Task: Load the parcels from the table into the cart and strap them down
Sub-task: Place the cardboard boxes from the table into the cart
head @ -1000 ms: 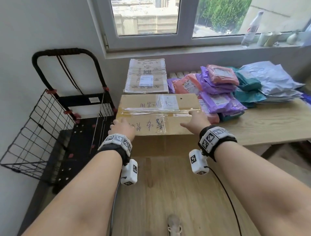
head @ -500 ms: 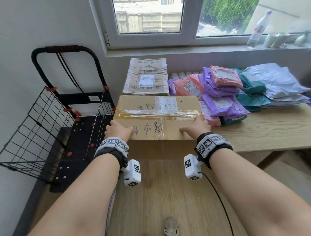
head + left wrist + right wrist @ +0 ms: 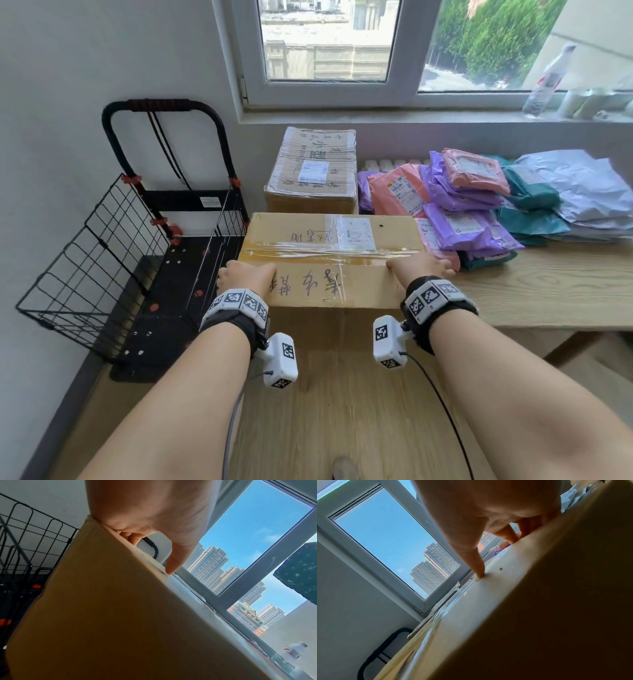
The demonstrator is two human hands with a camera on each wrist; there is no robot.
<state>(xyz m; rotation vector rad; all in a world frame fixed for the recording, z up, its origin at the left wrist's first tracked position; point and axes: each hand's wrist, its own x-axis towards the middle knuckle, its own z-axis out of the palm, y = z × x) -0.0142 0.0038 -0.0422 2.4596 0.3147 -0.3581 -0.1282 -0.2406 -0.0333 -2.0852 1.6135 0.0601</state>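
Fingers of the left hand (image 3: 246,277) curl over the near left top corner of the box (image 3: 329,255), with the thumb tip pressed on the taped lid; the left wrist view shows the other fingers folded down the left end face. Fingers of the right hand (image 3: 422,268) do the same at the near right top corner: thumb on the lid, the rest hooked over the right end. Both hands therefore grip the box from its two short ends, and its long axis runs left to right between them, across the person's front.

That box sits at the table's (image 3: 548,294) front left corner, its near face overhanging or flush with the front edge; I cannot tell whether its base is lifted clear. A second carton (image 3: 312,168) stands just behind it toward the window, and soft mailers (image 3: 472,205) are piled beside its right end, touching or nearly so.

Cart (image 3: 191,260) lies directly off the box's left end, on the floor and lower than the tabletop, its wire side panel (image 3: 89,263) folded outward on the far left, its handle (image 3: 161,106) against the wall. The left hand is the nearer one to it. By my reading the coming move is a sideways carry to the left and down, left end leading, with the right-side wire panel just beside the table corner the likeliest snag.
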